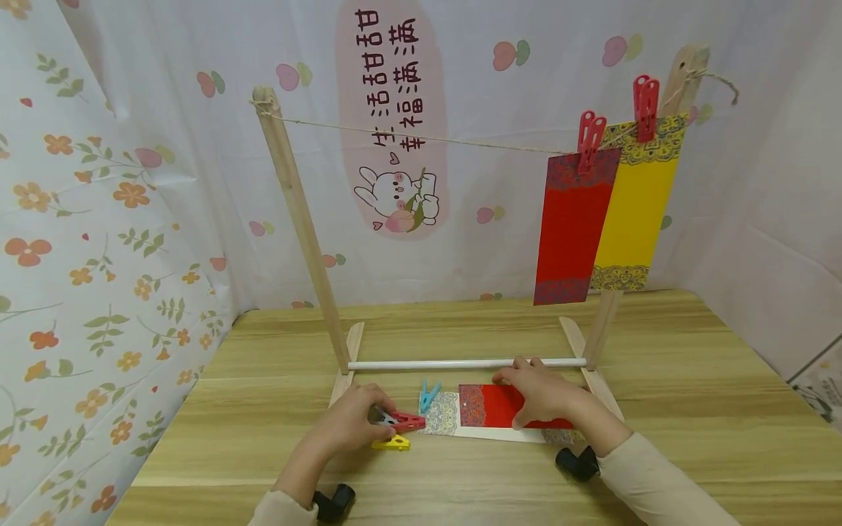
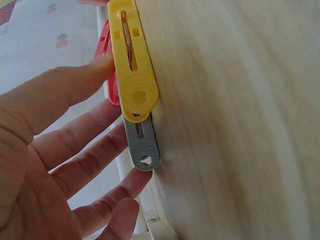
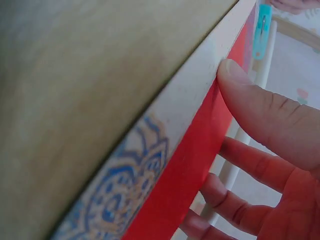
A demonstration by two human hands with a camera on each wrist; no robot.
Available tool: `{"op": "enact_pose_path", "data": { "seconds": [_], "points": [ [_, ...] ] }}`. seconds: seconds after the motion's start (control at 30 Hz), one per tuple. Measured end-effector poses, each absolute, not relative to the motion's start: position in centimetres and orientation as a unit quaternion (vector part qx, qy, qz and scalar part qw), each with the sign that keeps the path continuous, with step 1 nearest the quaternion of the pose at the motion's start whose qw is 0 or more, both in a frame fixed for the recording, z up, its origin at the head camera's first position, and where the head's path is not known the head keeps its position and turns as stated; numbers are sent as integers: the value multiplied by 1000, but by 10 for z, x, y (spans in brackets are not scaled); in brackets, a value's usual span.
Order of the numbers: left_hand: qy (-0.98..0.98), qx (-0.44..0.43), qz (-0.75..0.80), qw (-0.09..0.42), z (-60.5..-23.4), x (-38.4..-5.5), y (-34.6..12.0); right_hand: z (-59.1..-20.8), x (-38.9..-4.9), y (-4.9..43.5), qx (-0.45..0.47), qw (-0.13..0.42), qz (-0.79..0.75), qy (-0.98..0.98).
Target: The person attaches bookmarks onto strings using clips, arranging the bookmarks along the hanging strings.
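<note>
My left hand (image 1: 355, 420) bends around a small group of clothespins on the table. Its thumb and forefinger pinch the red clothespin (image 1: 409, 421). Beside that lie a yellow clothespin (image 2: 135, 65) and a grey clothespin (image 2: 142, 145). My right hand (image 1: 542, 394) grips a red card (image 1: 487, 405) across its width, thumb on the near edge and fingers at the far edge. Beneath this card lies a white card (image 1: 500, 434) with patterned ends. A light blue clothespin (image 1: 429, 395) sits at the white card's upper left corner.
Behind the hands stands a wooden frame (image 1: 299, 197) with a white bottom rod (image 1: 427, 364) and a string (image 1: 421, 136). Red clothespins hold a hanging red card (image 1: 575, 226) and a yellow card (image 1: 634, 219) at the string's right end. Patterned cloth hangs behind the table (image 1: 263, 438).
</note>
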State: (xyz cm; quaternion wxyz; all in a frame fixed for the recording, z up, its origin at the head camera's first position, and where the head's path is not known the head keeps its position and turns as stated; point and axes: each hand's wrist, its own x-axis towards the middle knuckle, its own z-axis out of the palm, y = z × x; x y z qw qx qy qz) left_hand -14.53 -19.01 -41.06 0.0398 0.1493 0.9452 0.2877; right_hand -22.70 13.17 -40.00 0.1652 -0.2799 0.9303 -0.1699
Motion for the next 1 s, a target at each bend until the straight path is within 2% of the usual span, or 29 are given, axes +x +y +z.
{"op": "enact_pose_path", "data": {
  "seconds": [0.5,1.0],
  "points": [
    [916,137,376,39,-407,-144,-195,-395,-225,128,-281,127,-176,935],
    [864,139,479,73,-402,-144,-199,-394,-226,136,-310,141,-243,908]
  ]
}}
